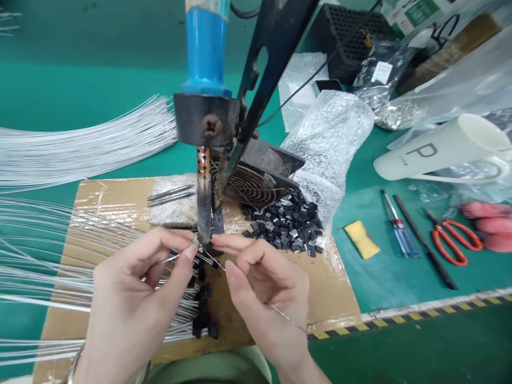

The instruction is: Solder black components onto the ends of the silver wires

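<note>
While one wire (216, 261) is held by the right hand (272, 288), fingers curled closed, one small part (200, 247) is pinched in the left hand's (148, 285) closed fingers beside one iron (204, 197).

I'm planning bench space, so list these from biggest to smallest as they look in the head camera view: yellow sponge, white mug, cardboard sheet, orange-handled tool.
1. Cardboard sheet, partly covered
2. White mug
3. Orange-handled tool
4. Yellow sponge
</note>
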Demonstrator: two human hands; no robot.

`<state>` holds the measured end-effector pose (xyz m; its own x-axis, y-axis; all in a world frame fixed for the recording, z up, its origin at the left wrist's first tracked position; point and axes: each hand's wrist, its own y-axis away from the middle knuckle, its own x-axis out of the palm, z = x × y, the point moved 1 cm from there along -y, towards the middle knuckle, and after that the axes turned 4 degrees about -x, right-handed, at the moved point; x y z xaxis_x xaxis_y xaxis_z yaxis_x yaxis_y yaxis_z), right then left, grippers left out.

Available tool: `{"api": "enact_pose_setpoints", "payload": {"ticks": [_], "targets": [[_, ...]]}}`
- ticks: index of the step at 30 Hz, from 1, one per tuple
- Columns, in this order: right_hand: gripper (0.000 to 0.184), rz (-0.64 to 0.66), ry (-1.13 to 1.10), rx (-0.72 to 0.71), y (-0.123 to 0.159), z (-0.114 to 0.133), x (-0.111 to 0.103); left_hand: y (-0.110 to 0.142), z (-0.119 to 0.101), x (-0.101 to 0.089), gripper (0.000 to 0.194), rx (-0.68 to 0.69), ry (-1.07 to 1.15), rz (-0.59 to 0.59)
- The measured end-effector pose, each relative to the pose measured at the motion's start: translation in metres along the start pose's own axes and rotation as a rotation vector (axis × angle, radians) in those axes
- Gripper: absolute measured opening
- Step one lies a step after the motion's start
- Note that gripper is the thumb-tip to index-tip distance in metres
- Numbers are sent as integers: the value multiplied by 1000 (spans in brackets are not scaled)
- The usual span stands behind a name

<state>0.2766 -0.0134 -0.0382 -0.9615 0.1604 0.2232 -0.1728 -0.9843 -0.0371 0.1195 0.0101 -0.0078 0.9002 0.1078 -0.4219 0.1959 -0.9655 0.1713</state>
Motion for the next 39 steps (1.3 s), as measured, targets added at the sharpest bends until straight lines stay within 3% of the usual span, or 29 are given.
{"api": "enact_pose_setpoints", "payload": {"ticks": [6, 25, 39], "targets": [[26, 61, -9, 41, -1, 8, -4, 0, -6, 0, 6, 18, 6, -9], [29, -20, 25, 13, 0, 4, 2, 2, -3, -2, 5, 19, 17, 0], [26, 47, 12, 30, 0, 6, -2, -1, -8, -1, 7, 27, 62, 1]]}}
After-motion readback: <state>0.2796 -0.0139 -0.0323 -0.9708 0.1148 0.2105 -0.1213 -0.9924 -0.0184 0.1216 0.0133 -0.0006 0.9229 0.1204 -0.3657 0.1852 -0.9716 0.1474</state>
